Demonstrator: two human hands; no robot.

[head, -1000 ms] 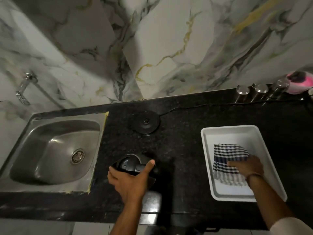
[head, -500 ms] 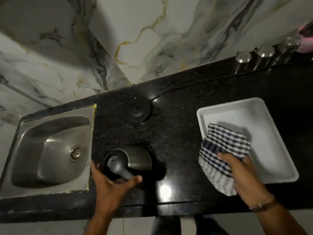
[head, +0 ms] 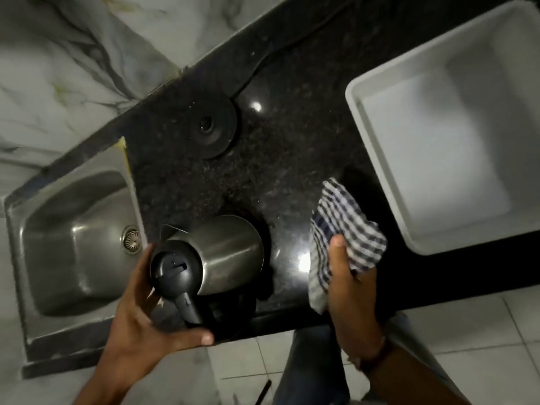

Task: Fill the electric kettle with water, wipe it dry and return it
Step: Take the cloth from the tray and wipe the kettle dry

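Observation:
The steel electric kettle (head: 228,252) with a black lid and handle stands tilted on the dark counter near its front edge. My left hand (head: 137,323) wraps around its handle and lid from below. A blue-and-white checked cloth (head: 347,226) hangs crumpled from my right hand (head: 350,290), just right of the kettle and above the counter. The round black kettle base (head: 213,128) sits empty further back on the counter, its cord running to the wall.
A steel sink (head: 76,241) lies at the left. A white tray (head: 438,141) sits at the right on the black stone counter (head: 292,159). Marble wall behind; tiled floor and my leg below the counter edge.
My right hand has lifted the checked cloth out of the white tray and carried it left toward the kettle. My left hand has closed on the kettle's handle and tilted it.

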